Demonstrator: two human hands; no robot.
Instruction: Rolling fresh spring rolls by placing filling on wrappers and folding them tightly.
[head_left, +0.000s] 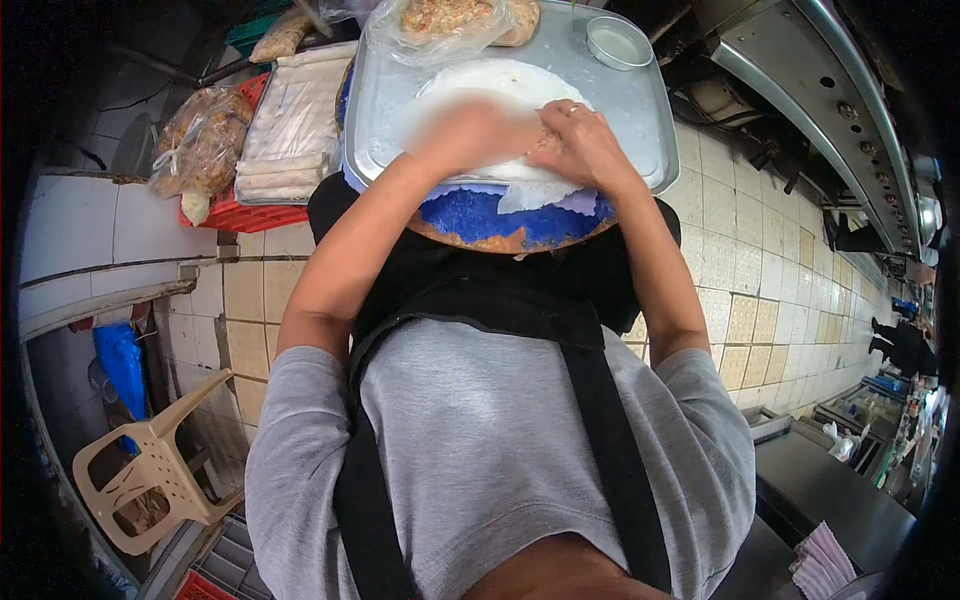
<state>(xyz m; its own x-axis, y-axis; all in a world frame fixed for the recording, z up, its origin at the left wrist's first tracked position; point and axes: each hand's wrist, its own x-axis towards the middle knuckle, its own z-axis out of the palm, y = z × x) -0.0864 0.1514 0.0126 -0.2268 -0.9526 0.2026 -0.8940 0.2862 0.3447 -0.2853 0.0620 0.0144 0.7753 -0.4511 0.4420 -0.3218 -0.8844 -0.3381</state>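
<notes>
A metal tray (637, 112) rests before me on a blue round surface (480, 217). Round white wrapper sheets (517, 75) lie on it. My left hand (480, 131) is over their near left part, its fingers blurred. My right hand (581, 139), with a ring, has its bent fingers on some pale reddish filling (544, 142) at the near edge of the sheets. At the tray's far side, an open plastic bag holds chopped filling (450, 19). A small round metal bowl (619, 43) of clear liquid stands at the far right.
To the left, a tray of white rolls (289, 120) and a tied plastic bag of food (202, 139) sit on a red crate (255, 217). A beige plastic chair (161, 465) is at lower left. Stainless cooking equipment (832, 97) lines the right; people stand farther off.
</notes>
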